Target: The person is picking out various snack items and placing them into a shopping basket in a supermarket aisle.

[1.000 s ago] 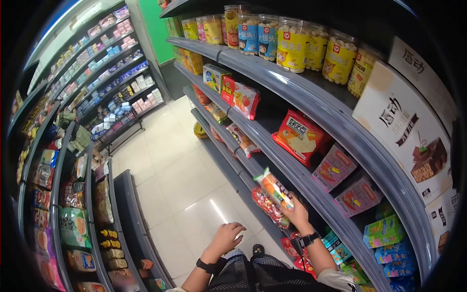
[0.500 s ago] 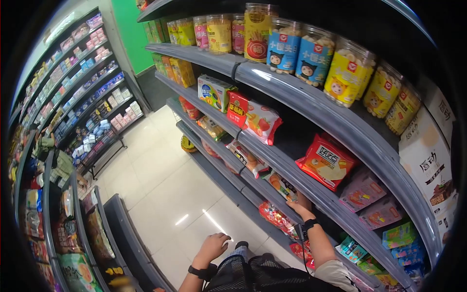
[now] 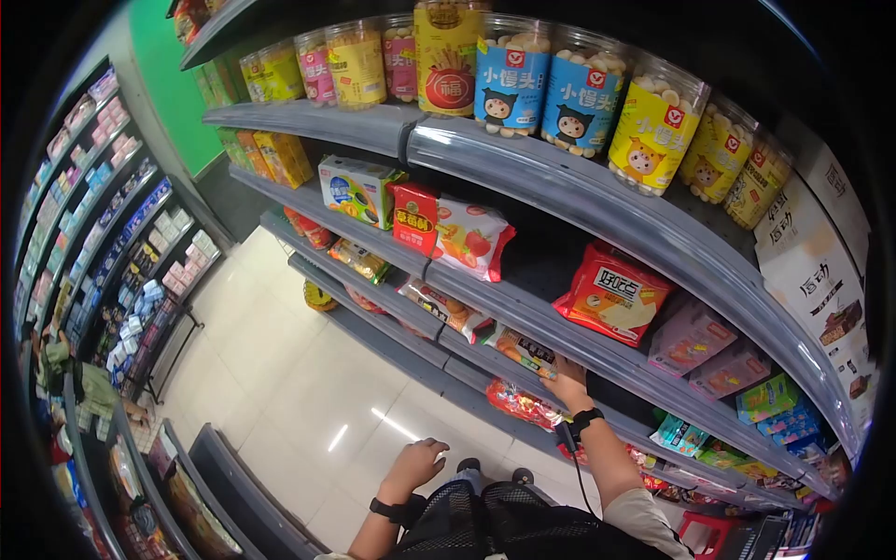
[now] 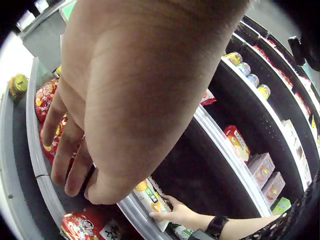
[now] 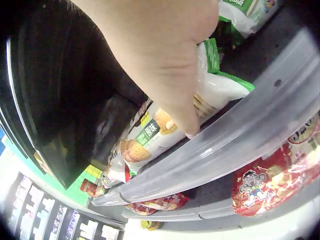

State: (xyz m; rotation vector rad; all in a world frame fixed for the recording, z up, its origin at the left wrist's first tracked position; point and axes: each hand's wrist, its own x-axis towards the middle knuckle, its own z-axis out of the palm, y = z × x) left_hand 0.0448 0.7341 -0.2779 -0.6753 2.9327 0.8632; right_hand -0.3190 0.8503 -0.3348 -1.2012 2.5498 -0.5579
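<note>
Biscuit pack (image 3: 523, 350) (image 5: 136, 151) is now at the shelf, with the right hand (image 3: 567, 385) (image 4: 181, 215) on its near end

One second ago, the right hand held this pack out in the open air, in front of the shelves. Half a second later, it was already at the shelf, and now it lies lengthwise there, just behind the clear front rail (image 5: 230, 145). So the pack has passed from the air to a place among the shelf goods, but it is not released: the right fingers are closed around its near end, with the thumb on the front side. How much of its weight the shelf carries, I cannot tell.

The pack extends away from the fingers. Just past its far end is another snack pack (image 3: 443, 308) on the same level; if the two touch, I cannot tell. Below the fingers, on the lower shelf, is a shiny red bag (image 3: 521, 403). One shelf higher than the fingers, a red square packet (image 3: 616, 294) rests in front of a dark gap.

The left hand (image 3: 411, 469) remains well apart from the pack, over the floor (image 3: 289, 373). Its fingers are relaxed and slightly bent, and they hold nothing.
</note>
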